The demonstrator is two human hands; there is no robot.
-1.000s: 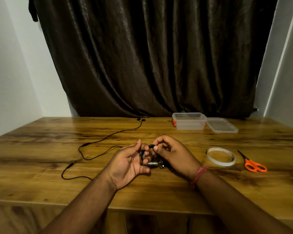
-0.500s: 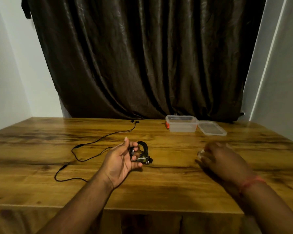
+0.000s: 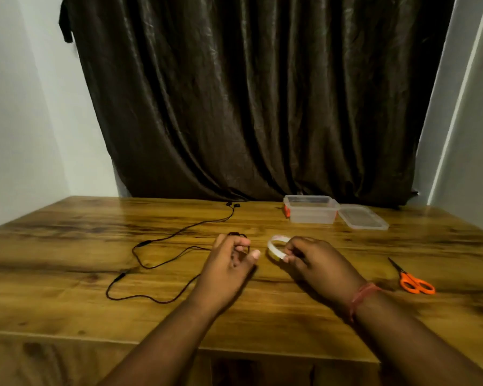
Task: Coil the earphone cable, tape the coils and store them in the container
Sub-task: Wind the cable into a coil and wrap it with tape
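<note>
— Half the job, at a guess. Left of centre on the table (image 3: 67,316), lies slack: the earphone cable (image 3: 162,240), wandering from near the front edge up to the earbuds (image 3: 232,204) by the far edge.

— And the wound part?

— Sits in the left hand (image 3: 229,263), fingers curled shut round a small coil (image 3: 237,234), mostly hidden by the knuckles.

— Handling?

— Looks thin, limp and feather-light; probably springs open if released. Best pinched across all the loops at one spot, never tugged at the buds or the inline remote.

— Further right?

— Right hand (image 3: 315,260) closed on the tape roll (image 3: 276,247), thumb and fingertips nipping its rim, just beside the coil. Light too, and sticky: hard to find the free end with one hand.

— Beyond that?

— Container (image 3: 311,210) open near the far edge, lid (image 3: 363,217) touching its right side; scissors (image 3: 414,280) toward the right edge, untouched.
</note>
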